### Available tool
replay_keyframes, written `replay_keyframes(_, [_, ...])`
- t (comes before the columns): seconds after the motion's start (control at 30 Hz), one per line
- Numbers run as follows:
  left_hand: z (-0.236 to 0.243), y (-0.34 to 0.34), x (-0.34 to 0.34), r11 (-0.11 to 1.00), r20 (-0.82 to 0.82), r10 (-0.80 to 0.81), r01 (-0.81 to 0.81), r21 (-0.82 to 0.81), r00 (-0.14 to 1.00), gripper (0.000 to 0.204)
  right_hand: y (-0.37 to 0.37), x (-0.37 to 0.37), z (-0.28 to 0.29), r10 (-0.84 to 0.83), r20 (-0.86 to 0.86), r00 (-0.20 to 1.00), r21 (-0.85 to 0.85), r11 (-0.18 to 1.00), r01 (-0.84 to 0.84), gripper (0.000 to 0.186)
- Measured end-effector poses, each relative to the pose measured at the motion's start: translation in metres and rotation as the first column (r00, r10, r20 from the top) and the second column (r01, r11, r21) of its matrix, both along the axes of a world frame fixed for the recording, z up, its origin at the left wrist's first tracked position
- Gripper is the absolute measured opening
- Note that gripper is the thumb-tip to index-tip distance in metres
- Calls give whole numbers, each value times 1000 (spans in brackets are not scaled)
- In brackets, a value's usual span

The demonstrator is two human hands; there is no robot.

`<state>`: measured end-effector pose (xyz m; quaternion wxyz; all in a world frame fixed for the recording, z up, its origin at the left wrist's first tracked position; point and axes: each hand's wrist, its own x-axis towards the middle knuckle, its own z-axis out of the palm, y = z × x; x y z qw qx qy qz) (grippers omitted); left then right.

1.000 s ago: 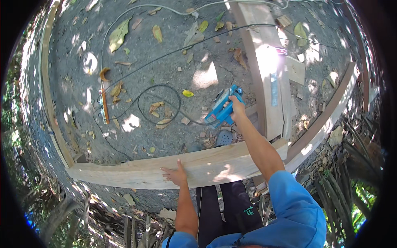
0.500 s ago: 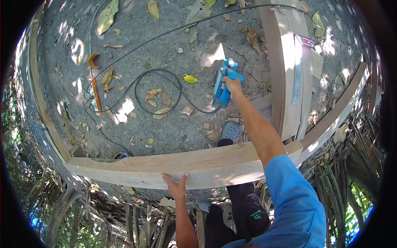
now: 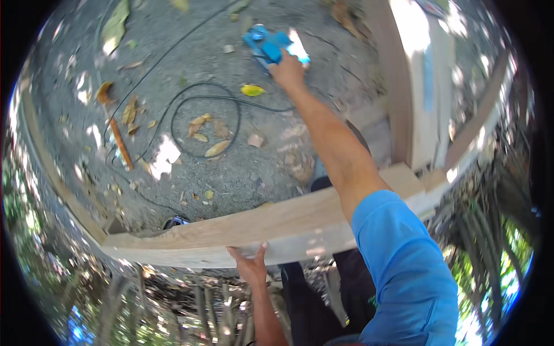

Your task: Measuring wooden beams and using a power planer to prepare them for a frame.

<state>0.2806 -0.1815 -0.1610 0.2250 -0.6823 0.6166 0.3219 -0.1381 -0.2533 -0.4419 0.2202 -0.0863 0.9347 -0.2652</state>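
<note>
My right hand (image 3: 287,70) is closed on a blue corded tool, apparently an electric planer (image 3: 266,47), over the dirt ground beyond the wooden beam. Its black cable (image 3: 254,101) trails left into a loop. Across the foreground lies a long, thick wooden beam (image 3: 277,222) with a pale near face. At that face's lower edge, my left hand (image 3: 251,269) grips the beam, thumb and one finger spread against the wood; its other fingers are hidden. The planer is blurred by motion.
More timbers (image 3: 401,98) run away from me on the right, with a blue strip (image 3: 428,81) on one. An orange bar-shaped thing (image 3: 121,144) lies on the ground at left among dry leaves. Thin wooden sticks (image 3: 479,230) stand at lower right. A shoe shows partly behind the beam.
My right hand has carried the planer farther away and to the left, and the planer has turned. My left hand stays on the beam. The whole view has shifted somewhat.
</note>
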Motion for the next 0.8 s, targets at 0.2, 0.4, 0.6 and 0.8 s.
replay_keyframes(0.2, [-9,3,0,980,184,-185,196,-42,965,124,89,112,138,-79,59,995,-397,913,96,45])
replay_keyframes(0.4, [-17,-2,4,901,243,-433,426,83,868,120,241,265,269,108,722,684,-490,777,395,33])
replay_keyframes(0.6, [-41,-97,35,512,181,-857,753,414,483,88,326,361,272,-126,969,214,-104,575,812,26])
replay_keyframes(0.8, [-11,-4,-117,492,-330,-828,870,-39,454,56,400,402,210,-479,851,-214,239,-9,971,29])
